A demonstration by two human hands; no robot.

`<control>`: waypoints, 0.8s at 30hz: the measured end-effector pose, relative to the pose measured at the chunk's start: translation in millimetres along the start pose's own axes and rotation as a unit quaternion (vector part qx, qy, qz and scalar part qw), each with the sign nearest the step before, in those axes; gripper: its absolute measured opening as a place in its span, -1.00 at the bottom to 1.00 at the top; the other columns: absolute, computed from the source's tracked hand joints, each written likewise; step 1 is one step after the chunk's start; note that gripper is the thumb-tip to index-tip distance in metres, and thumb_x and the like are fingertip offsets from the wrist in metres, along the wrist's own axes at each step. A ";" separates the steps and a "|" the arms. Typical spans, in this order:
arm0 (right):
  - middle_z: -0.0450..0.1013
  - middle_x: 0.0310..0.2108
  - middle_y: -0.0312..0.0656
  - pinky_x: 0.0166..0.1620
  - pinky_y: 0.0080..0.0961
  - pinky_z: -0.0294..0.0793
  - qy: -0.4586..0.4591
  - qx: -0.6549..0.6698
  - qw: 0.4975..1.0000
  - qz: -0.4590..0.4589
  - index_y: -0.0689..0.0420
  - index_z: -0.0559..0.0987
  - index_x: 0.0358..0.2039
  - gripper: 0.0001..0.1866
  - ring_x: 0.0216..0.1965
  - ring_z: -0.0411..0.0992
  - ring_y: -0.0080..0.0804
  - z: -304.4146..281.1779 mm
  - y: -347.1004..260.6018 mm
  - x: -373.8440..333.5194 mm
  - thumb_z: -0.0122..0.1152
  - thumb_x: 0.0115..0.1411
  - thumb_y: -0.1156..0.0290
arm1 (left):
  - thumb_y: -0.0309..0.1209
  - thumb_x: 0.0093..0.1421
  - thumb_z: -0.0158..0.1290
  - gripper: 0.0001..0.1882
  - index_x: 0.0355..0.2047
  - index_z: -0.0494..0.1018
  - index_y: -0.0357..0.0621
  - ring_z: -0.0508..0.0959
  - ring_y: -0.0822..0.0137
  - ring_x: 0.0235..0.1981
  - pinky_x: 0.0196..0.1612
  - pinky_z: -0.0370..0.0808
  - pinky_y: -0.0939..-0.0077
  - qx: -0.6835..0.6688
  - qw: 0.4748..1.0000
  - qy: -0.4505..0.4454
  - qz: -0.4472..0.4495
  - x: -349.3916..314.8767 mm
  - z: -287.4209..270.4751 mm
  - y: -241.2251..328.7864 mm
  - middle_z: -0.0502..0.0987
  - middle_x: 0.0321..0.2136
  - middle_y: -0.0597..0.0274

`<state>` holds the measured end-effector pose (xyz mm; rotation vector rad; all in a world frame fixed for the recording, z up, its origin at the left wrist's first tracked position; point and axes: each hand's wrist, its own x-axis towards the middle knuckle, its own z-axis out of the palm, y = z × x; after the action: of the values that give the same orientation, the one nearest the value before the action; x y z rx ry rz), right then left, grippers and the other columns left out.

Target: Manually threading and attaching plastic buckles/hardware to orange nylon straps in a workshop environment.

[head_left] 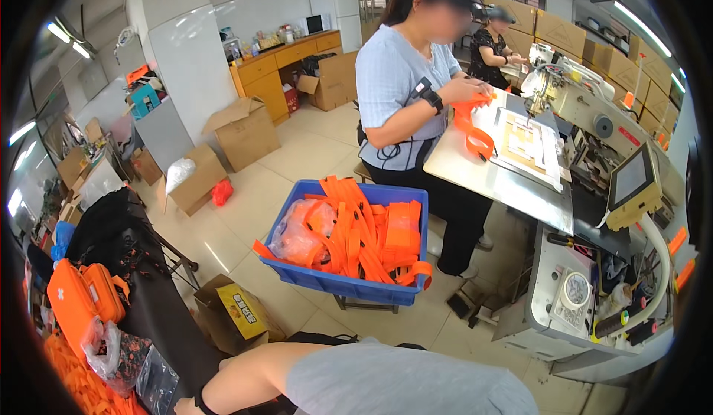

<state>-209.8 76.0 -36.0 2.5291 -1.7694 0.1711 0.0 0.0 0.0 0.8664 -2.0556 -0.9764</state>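
Observation:
My right arm, in a grey sleeve with a dark wristband, reaches left along the lower edge. Only the back part of my right hand [184, 407] shows at the border; its fingers are cut off, so whatever it may hold is hidden. Beside it is a clear plastic bag [157, 380] on a black-covered table [167, 307]. Farther left stand orange first-aid bags [72, 296] with a white cross on one. A clear bag of small black and orange pieces [119, 359] lies in front of them, near heaped orange straps [67, 367]. My left hand is out of view.
A blue crate [349, 287] of orange straps stands ahead. Behind it a co-worker [405, 81] handles an orange strap [474, 129] at a sewing machine [572, 81]; another person [490, 51] sits farther back. Cardboard boxes [245, 136] and a carton [241, 311] stand on the floor.

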 end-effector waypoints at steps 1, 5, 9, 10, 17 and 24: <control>0.55 -0.43 -0.03 -0.31 -0.29 0.51 0.011 -0.015 1.000 -0.007 0.13 0.64 -0.53 -0.87 -0.38 0.54 -0.17 4.7 -7.0 13.0 0.21 -0.05 0.36 | -0.39 0.24 0.01 -0.68 0.00 0.41 -0.16 0.48 0.19 -0.31 -0.20 0.44 0.41 0.033 0.999 0.015 0.019 1.4 -17.6 -14.9 0.50 -0.22 -0.02; 0.54 -0.44 -0.03 -0.28 -0.30 0.50 0.056 0.005 0.998 -0.041 0.15 0.63 -0.53 -0.87 -0.34 0.53 -0.14 -1.8 -33.1 29.8 0.18 -0.05 0.39 | -0.41 0.24 0.00 -0.65 0.05 0.39 -0.12 0.51 0.14 -0.26 -0.14 0.46 0.38 0.175 0.974 0.063 0.126 -3.9 -91.5 -103.8 0.50 -0.16 -0.10; 0.54 -0.43 -0.04 -0.26 -0.29 0.50 0.076 0.016 0.997 -0.017 0.15 0.64 -0.51 -0.85 -0.33 0.53 -0.14 -3.6 -38.6 14.7 0.13 -0.03 0.40 | -0.40 0.24 0.00 -0.66 0.04 0.39 -0.13 0.51 0.15 -0.27 -0.15 0.46 0.38 0.030 0.998 -0.041 0.037 -29.0 5.3 39.9 0.50 -0.17 -0.08; 0.55 -0.40 -0.02 -0.24 -0.28 0.50 0.050 0.011 0.998 -0.021 0.17 0.64 -0.48 -0.82 -0.30 0.53 -0.13 -10.2 -41.7 11.3 0.09 0.01 0.40 | -0.40 0.24 0.00 -0.66 0.03 0.39 -0.14 0.51 0.15 -0.28 -0.16 0.46 0.38 0.021 0.998 -0.054 0.032 -33.4 12.6 51.2 0.50 -0.18 -0.08; 0.54 -0.34 0.01 -0.20 -0.25 0.49 0.037 0.044 0.998 0.022 0.23 0.63 -0.42 -0.77 -0.24 0.52 -0.10 -11.7 -40.0 1.9 0.04 0.07 0.41 | -0.40 0.24 0.01 -0.68 0.00 0.40 -0.16 0.50 0.17 -0.30 -0.18 0.45 0.39 -0.015 0.993 -0.116 0.018 -38.0 45.7 81.0 0.50 -0.21 -0.05; 0.55 -0.34 -0.01 -0.18 -0.27 0.49 0.038 0.031 0.999 -0.004 0.21 0.63 -0.41 -0.78 -0.24 0.52 -0.12 -7.6 -38.1 5.4 0.04 0.07 0.40 | -0.39 0.23 0.01 -0.69 -0.03 0.41 -0.18 0.49 0.18 -0.32 -0.20 0.44 0.40 -0.008 0.993 -0.114 0.008 -36.8 44.0 81.0 0.50 -0.24 -0.02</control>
<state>-172.7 84.8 -26.9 2.5345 -1.7537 0.3210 -37.2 85.1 35.0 0.7586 -2.2370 -1.1258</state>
